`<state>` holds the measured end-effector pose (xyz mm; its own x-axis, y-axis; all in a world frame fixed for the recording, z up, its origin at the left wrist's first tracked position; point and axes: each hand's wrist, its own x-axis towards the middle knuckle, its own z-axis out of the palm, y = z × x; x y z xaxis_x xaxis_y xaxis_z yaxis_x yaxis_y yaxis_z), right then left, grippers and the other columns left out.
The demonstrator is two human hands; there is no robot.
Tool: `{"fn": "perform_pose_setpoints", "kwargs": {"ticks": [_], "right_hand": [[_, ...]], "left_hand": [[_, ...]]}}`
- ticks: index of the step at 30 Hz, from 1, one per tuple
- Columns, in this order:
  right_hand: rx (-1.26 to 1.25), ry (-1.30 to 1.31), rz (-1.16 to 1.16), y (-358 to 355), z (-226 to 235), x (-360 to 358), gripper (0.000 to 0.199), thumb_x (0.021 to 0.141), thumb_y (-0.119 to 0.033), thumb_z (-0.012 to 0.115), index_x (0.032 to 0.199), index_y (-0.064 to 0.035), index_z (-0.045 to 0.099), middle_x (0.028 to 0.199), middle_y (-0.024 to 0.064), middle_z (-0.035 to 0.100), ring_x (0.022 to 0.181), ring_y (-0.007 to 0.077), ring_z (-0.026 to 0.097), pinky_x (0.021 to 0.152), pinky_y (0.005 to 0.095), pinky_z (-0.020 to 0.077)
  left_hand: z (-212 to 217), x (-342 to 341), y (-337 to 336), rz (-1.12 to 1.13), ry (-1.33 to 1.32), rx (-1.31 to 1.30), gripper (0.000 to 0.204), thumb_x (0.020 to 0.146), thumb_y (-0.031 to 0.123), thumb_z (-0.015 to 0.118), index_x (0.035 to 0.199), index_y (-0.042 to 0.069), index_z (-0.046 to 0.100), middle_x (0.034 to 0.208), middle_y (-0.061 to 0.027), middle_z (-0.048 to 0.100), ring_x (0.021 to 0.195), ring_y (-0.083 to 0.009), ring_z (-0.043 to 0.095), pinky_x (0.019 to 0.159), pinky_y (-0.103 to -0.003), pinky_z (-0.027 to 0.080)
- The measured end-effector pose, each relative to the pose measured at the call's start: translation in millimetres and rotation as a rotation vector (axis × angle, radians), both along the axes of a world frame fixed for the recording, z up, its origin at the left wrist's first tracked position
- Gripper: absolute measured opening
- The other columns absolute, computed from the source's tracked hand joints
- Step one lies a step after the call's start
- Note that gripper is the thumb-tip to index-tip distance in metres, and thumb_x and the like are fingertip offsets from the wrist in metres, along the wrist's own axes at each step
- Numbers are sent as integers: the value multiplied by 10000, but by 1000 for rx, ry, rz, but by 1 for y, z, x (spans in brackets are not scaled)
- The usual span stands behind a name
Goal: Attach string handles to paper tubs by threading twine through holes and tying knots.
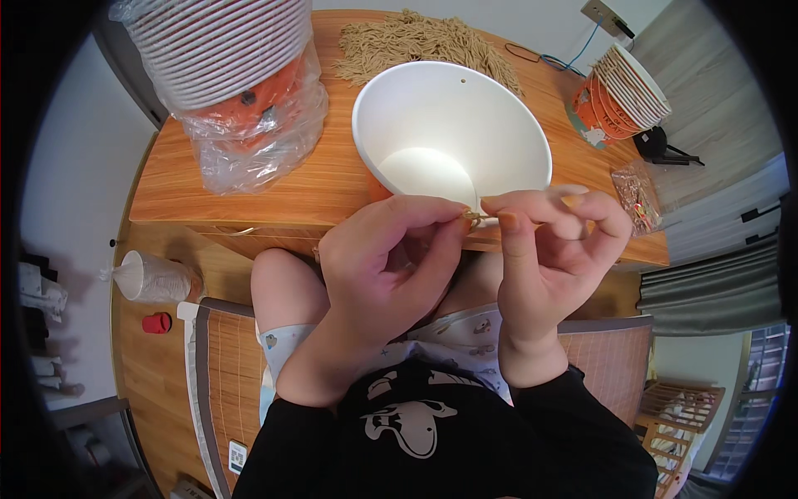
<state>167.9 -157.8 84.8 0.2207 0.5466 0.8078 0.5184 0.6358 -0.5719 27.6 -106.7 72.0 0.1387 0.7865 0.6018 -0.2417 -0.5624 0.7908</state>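
Both hands pinch cord (480,217) over bowl rim (465,187).

Home room used for piecework, not a factory; round wooden table (249,187) on wood-look floor (154,366); woven mat (229,374) on a seat or bed edge; grey curtain (715,287) at right; wall socket (604,14) with blue cable (573,56); small wooden rack (677,416) low right. Stacked paper bowls in plastic wrap (237,83), second stack of bowls (628,91), heap of tan strings (420,41) on tabletop; bare knees (287,287), printed shorts, casual dress.
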Motion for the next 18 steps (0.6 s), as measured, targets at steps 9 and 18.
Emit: {"fn": "perform_pose_setpoints", "kwargs": {"ticks": [9,18], "right_hand": [[-85,-368,-284,-9,16,4,288,701,-117,808,965,-102,693,1146,113,664,1007,260,532,902,349,385],[-102,-374,-267,0,18,2,229,680,-58,808,883,-132,733,1110,45,684,976,232,548,876,338,391]], "left_hand": [[1,-1,2,-9,-1,-13,125,834,-59,739,941,-11,695,743,-46,700,641,-59,662,548,-187,487],[-1,1,2,0,8,2,122,833,-56,735,937,-4,696,739,-50,703,625,-63,659,531,-196,488]]}}
